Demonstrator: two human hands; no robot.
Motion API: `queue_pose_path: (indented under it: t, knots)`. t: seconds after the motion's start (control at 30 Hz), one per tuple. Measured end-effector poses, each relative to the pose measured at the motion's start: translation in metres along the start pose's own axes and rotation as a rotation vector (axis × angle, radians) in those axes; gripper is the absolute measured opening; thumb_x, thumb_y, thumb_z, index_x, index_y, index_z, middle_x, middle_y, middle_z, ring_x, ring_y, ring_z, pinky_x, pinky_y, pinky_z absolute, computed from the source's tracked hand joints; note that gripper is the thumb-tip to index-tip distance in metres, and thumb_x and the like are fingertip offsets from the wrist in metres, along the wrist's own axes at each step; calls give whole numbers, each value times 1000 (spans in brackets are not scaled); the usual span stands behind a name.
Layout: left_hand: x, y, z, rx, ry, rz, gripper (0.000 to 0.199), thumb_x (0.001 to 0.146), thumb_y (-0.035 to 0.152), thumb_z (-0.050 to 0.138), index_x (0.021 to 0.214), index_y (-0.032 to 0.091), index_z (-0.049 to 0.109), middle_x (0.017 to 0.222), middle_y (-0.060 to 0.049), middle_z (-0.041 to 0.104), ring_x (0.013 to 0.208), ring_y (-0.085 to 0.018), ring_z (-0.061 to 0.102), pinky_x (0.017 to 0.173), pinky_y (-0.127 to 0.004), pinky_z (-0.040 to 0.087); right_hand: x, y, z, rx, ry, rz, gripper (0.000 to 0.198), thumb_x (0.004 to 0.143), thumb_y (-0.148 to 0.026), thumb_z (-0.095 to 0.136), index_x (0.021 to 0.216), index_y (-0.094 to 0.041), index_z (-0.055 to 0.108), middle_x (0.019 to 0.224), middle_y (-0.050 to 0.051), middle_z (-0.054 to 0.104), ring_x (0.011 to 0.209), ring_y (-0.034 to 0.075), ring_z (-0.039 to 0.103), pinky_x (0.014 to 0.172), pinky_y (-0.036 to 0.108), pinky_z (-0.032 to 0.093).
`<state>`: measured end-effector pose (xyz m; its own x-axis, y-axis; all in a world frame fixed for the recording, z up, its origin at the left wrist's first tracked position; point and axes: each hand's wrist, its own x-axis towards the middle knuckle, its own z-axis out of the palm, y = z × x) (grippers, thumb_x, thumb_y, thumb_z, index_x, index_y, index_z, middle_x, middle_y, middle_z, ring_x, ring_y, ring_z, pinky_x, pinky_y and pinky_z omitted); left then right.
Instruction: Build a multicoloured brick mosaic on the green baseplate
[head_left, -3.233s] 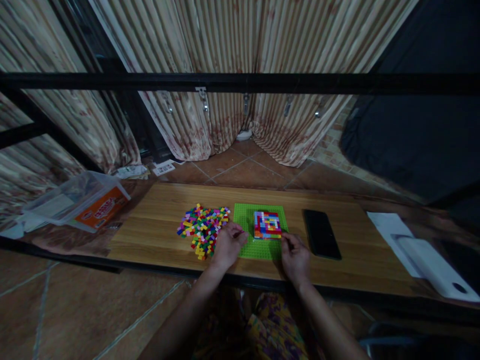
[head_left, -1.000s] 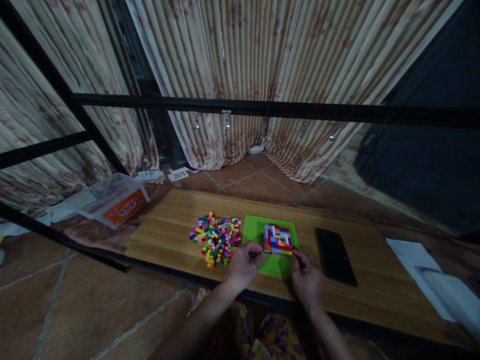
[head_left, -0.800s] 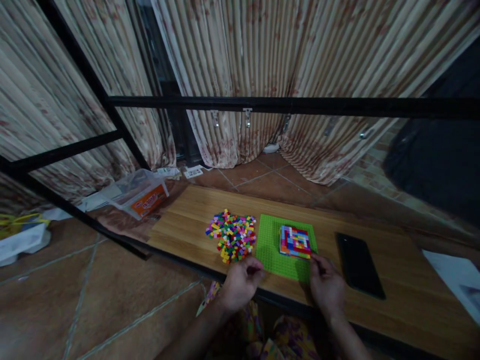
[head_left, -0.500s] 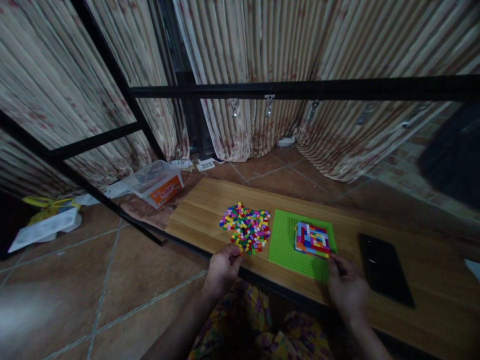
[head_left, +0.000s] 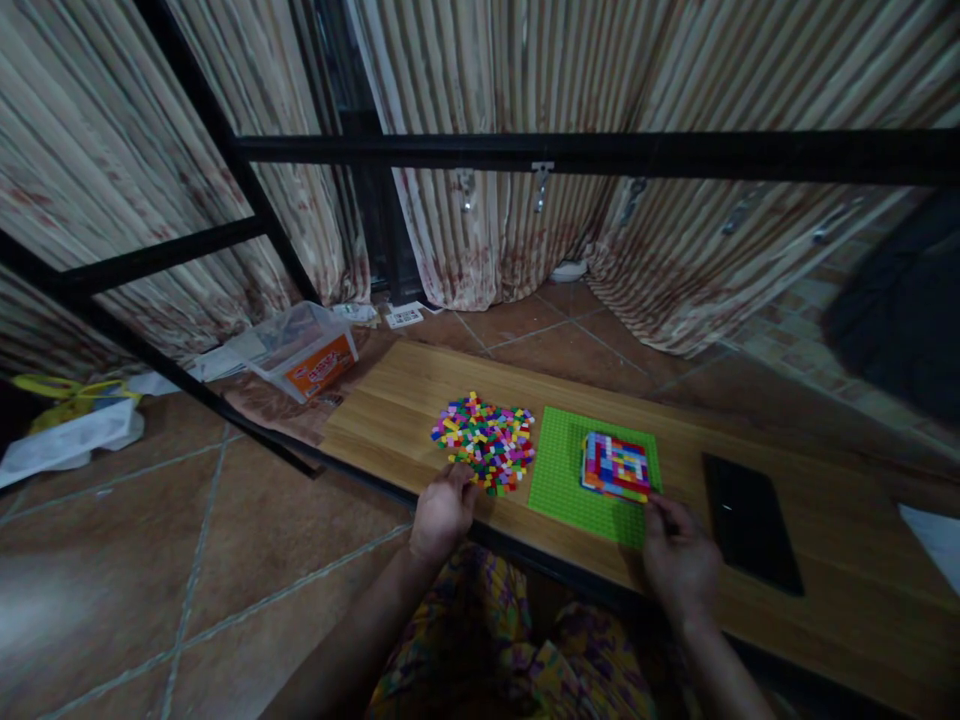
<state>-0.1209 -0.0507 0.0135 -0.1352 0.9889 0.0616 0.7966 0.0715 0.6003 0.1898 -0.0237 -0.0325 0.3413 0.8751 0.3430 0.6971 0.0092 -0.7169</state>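
Note:
A loose pile of small multicoloured toy bricks [head_left: 487, 440] lies on the wooden table. At its near left edge is my left hand [head_left: 442, 512], its fingers closed together against the bricks; whatever they pinch is hidden. To the right, a green studded baseplate [head_left: 559, 470] carries a low rectangular build of coloured bricks [head_left: 616, 465]. My right hand [head_left: 681, 560] has thumb and finger pinched at the build's near right corner. Anything small between those fingertips cannot be made out.
A black tablet-like slab [head_left: 752, 520] lies right of the baseplate on the wooden tabletop [head_left: 420, 375]. Beyond the table's left end stands a clear plastic box [head_left: 311, 350] with an orange label. A black metal bar [head_left: 600, 155] crosses in front of striped curtains [head_left: 487, 80].
My left hand has shifted slightly up against the near edge of the pile. My right hand stays at the build's corner. The whole view has shifted a little.

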Motion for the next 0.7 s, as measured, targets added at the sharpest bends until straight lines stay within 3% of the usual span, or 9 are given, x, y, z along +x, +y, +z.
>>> queue_pose_path:
  t: [0.23,0.47,0.7]
  knots:
    - [-6,6,8,-53,72,64,18,87,21,51,102,21,62,102,-5,63,89,-18,63,80,-27,49,0,-1,-1,14,8,-18,43,85,-51,48,92,-15,69,89,11,69,77,24,64,71,33,48]
    - [-7,18,20,18,28,204,19,84,23,58,101,23,66,109,-6,60,98,-19,59,87,-30,49,0,-2,0,-3,10,-44,40,86,-47,46,93,-15,68,92,12,70,81,24,66,73,33,48]
    - [2,10,23,-4,12,256,19,90,21,51,99,23,67,107,-6,62,97,-18,59,88,-30,49,0,-4,-1,23,-1,-53,40,86,-48,46,93,-15,68,92,11,69,81,24,65,74,34,49]
